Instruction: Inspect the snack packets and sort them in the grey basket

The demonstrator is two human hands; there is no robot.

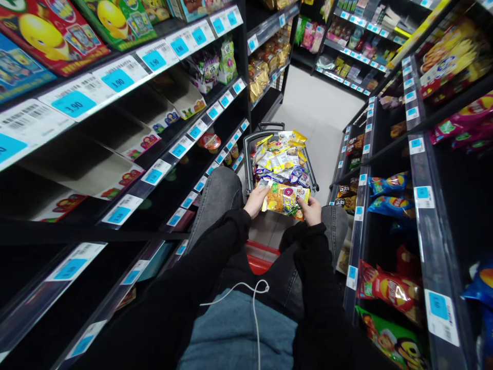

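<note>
Between my two hands is a yellow-orange snack packet [285, 199], stretched flat with its printed face up. My left hand [256, 201] pinches its left end, and my right hand [310, 210] grips the right end with the thumb on top. Just beyond the packet stands a dark shopping basket [248, 159], heaped with several snack packets [284, 160] in yellow, white and purple. The held packet covers the near side of the basket.
Shelves with blue-and-white price tags [154, 60] line my left, with open cardboard display boxes [84, 164]. On the right, shelves hold chip bags [393, 290] and blue packets [389, 183]. Grey floor [319, 97] runs ahead to another shelf [356, 49]. A white cord [254, 308] hangs over my lap.
</note>
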